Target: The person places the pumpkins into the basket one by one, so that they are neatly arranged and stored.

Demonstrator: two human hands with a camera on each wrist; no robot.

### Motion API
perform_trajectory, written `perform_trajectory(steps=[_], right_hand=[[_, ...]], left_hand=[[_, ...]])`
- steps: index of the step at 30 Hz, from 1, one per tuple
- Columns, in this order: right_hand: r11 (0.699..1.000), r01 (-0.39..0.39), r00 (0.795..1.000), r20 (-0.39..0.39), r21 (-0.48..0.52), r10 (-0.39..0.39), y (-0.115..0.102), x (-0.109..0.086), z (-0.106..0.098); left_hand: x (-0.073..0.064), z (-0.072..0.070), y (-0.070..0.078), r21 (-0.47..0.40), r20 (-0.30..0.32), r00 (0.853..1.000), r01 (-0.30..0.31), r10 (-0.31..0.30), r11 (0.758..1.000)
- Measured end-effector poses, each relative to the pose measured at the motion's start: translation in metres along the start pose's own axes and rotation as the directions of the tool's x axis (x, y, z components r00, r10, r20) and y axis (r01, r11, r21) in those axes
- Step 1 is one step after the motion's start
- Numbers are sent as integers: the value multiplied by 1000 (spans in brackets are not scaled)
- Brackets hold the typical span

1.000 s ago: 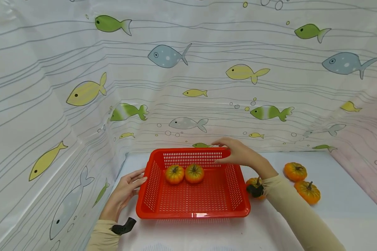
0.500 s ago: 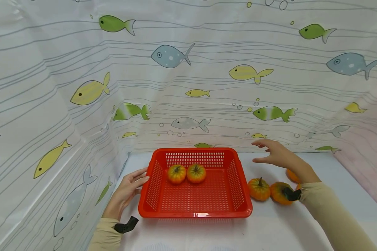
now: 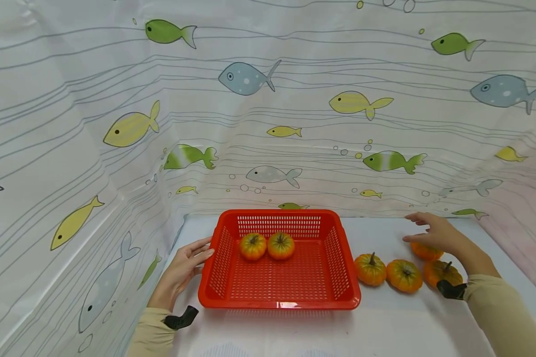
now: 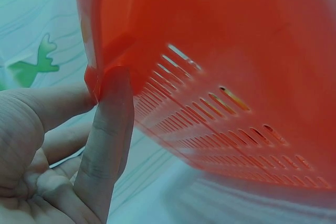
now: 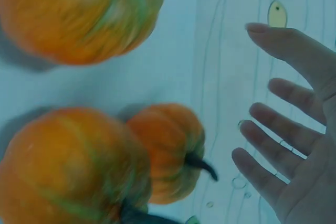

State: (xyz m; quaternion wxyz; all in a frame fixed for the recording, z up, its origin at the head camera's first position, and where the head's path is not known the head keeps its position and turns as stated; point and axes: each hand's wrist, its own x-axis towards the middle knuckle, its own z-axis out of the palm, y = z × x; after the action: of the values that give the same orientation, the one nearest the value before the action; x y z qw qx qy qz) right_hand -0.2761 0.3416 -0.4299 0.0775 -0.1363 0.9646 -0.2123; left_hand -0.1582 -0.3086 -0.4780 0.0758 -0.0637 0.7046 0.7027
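My left hand holds the left rim of a red plastic basket. In the left wrist view, the thumb and a finger meet at the rim of the slotted basket wall. Inside the basket sit two small orange-green pumpkins, a left one and a right one. My right hand, fingers spread and holding nothing, hovers over the right-hand pumpkins. Beneath it is a partly hidden far pumpkin; another pumpkin lies nearer, partly behind the wrist strap.
Just right of the basket lies a pumpkin, with another pumpkin beside it. All stand on a white tabletop. A fish-patterned sheet encloses the back and sides.
My right hand has moved right, from above the basket's far right corner to over the pumpkins, which are now more visible. My left hand stays at the basket rim.
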Motion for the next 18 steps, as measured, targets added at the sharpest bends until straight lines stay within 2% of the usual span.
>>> perform_trajectory(steps=[9,12,18], right_hand=[[994,-108,994,24,-13,108,46,-19,4],[991,-129,990,45,-20,130,55,-24,6],[984,-174,981,92,34,170,68,-29,11]], left_hand=[[1,1,0,-8,13,1000,-7,7,1000],[1,0,0,-9,17,1000,-9,9,1000],[0,-1,-1,-14,26,999,-23,23,1000]])
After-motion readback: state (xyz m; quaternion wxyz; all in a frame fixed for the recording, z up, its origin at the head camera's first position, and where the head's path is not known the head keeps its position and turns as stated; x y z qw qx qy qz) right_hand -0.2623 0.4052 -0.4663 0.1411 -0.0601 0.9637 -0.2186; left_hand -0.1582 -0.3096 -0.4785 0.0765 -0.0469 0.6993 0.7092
